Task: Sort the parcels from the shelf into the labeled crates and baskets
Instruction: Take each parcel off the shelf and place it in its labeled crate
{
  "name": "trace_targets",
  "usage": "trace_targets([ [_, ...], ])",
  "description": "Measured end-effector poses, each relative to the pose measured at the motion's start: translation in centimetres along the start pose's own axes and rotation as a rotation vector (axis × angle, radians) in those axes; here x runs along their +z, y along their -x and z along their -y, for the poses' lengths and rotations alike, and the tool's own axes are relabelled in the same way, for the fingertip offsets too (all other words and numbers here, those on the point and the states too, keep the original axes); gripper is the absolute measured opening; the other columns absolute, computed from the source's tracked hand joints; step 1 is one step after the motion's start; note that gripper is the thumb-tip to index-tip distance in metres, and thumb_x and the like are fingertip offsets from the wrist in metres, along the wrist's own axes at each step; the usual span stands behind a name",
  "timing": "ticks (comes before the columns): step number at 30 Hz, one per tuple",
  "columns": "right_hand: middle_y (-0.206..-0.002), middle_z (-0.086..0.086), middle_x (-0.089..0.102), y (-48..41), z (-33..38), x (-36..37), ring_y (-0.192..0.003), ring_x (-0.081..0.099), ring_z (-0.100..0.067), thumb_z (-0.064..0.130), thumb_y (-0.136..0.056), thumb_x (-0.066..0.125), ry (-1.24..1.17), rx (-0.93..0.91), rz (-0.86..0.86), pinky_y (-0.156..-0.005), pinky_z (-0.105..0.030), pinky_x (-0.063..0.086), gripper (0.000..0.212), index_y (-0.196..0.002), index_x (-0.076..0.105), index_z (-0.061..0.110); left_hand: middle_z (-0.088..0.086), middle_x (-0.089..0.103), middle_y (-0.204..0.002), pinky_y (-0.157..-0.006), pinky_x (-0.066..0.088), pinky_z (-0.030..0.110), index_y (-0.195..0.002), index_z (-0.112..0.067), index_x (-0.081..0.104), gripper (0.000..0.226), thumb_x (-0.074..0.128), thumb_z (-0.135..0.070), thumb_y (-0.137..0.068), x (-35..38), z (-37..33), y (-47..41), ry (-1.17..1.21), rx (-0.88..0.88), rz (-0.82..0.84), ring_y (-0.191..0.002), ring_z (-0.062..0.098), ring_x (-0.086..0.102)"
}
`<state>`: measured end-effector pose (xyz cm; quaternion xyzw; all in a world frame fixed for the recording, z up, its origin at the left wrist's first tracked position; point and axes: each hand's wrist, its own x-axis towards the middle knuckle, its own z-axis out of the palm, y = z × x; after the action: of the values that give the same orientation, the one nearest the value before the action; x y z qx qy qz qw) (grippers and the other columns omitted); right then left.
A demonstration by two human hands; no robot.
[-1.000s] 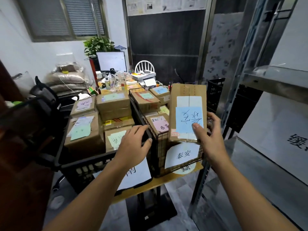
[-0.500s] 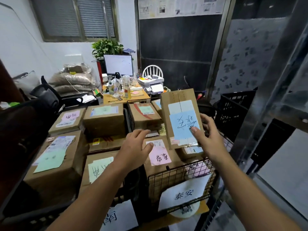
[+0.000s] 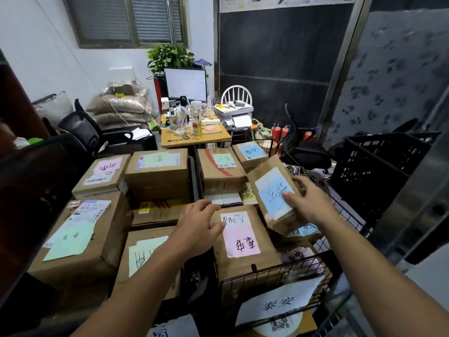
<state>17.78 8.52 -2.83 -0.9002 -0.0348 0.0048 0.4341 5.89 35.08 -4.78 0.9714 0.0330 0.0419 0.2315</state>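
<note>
As it leans, brown blue-labelled parcel (image 3: 269, 190), right grip (image 3: 308, 203) clasping it, left grip (image 3: 196, 229) slack.

Grips a brown parcel (image 3: 272, 193) in the right hand (image 3: 308, 203), thumb pressed on its blue label, fingers curled round the far edge. Holds it tilted, low over the wire basket (image 3: 274, 276), just beside a parcel with a pink label (image 3: 240, 237) packed inside. Rests the left hand (image 3: 196, 227), fingers relaxed, at that parcel's left corner, thumb touching the cardboard. Shows more labelled boxes in a black crate (image 3: 193, 177) to the left, a white paper sign (image 3: 277, 305) on the basket front, and a cluttered counter (image 3: 194, 139) with a monitor (image 3: 185, 85) behind.
</note>
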Motion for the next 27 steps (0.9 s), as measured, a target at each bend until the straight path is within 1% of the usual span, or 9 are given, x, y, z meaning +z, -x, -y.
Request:
trace_targets([
  [4,-0.109,0.003,0.067,-1.3,0.6,-0.5,-0.092,0.068,-0.018,0.034,-0.092,0.072,-0.071,0.031,0.147,-0.077,-0.038,0.056,0.047,-0.137,0.058,0.038,-0.008,0.030,-0.156,-0.118,0.028,0.044,-0.147,-0.032,0.040,0.051,0.052,-0.045,-0.098,0.1,0.1,-0.6,0.041,-0.014,-0.001,-0.145,0.016,0.020],
  [6,-0.110,0.001,0.069,-2.3,1.0,-0.8,-0.092,0.068,-0.019,0.032,-0.090,0.073,-0.011,0.018,0.116,-0.081,-0.036,0.054,0.047,-0.136,0.061,0.038,-0.008,0.032,-0.155,-0.118,0.028,0.042,-0.145,-0.032,0.043,0.051,0.054,-0.044,-0.097,0.2,0.4,-1.0,0.059,-0.021,-0.011,-0.143,0.015,0.022],
  [11,-0.112,0.002,0.062,-4.9,2.6,-1.4,-0.093,0.061,-0.018,0.029,-0.090,0.072,0.154,0.029,0.060,-0.071,-0.029,0.046,0.052,-0.140,0.059,0.032,-0.010,0.034,-0.153,-0.115,0.028,0.038,-0.145,-0.032,0.043,0.050,0.054,-0.043,-0.098,0.5,0.7,-1.9,0.077,-0.039,-0.023,-0.141,0.013,0.023],
  [15,-0.111,0.000,0.063,-6.7,3.1,-1.6,-0.087,0.060,-0.015,0.031,-0.090,0.074,0.343,0.024,0.189,-0.071,-0.031,0.049,0.051,-0.139,0.059,0.036,-0.013,0.036,-0.151,-0.114,0.027,0.036,-0.144,-0.033,0.044,0.048,0.053,-0.044,-0.098,0.6,0.8,-2.6,0.078,-0.065,-0.024,-0.140,0.011,0.024],
  [19,-0.113,0.003,0.064,-8.1,3.8,-3.5,-0.088,0.059,-0.011,0.032,-0.089,0.075,0.383,0.010,0.308,-0.067,-0.028,0.045,0.051,-0.137,0.059,0.037,-0.013,0.037,-0.150,-0.114,0.029,0.036,-0.144,-0.033,0.044,0.048,0.052,-0.045,-0.098,0.5,1.1,-3.4,0.076,-0.076,-0.025,-0.139,0.010,0.025],
  [21,-0.118,0.002,0.065,-8.7,4.3,-4.1,-0.094,0.058,-0.012,0.034,-0.090,0.075,0.387,0.009,0.393,-0.075,-0.031,0.046,0.050,-0.138,0.059,0.037,-0.014,0.036,-0.150,-0.115,0.029,0.036,-0.145,-0.034,0.043,0.049,0.052,-0.045,-0.098,0.6,1.0,-3.8,0.089,-0.085,-0.021,-0.140,0.009,0.024],
  [22,-0.129,-0.001,0.063,-9.0,4.5,-4.2,-0.101,0.057,-0.014,0.036,-0.090,0.075,0.394,0.001,0.404,-0.084,-0.035,0.046,0.051,-0.138,0.058,0.037,-0.014,0.035,-0.151,-0.115,0.029,0.037,-0.145,-0.034,0.043,0.049,0.052,-0.045,-0.098,0.6,0.9,-4.0,0.094,-0.091,-0.020,-0.140,0.009,0.024],
  [24,-0.147,-0.007,0.051,-10.0,4.7,-4.2,-0.116,0.053,-0.023,0.040,-0.085,0.078,0.391,-0.033,0.301,-0.098,-0.041,0.044,0.061,-0.142,0.056,0.035,-0.014,0.035,-0.151,-0.115,0.029,0.036,-0.145,-0.034,0.043,0.049,0.053,-0.045,-0.098,0.8,0.9,-4.3,0.097,-0.096,-0.026,-0.141,0.008,0.023],
  [27,-0.145,-0.013,0.041,-11.4,4.2,-3.4,-0.117,0.052,-0.030,0.045,-0.079,0.083,0.190,-0.001,-0.081,-0.095,-0.040,0.045,0.063,-0.133,0.060,0.023,-0.013,0.037,-0.150,-0.116,0.028,0.035,-0.145,-0.033,0.044,0.049,0.054,-0.044,-0.098,1.0,1.1,-4.8,0.095,-0.094,-0.037,-0.141,0.008,0.023],
])
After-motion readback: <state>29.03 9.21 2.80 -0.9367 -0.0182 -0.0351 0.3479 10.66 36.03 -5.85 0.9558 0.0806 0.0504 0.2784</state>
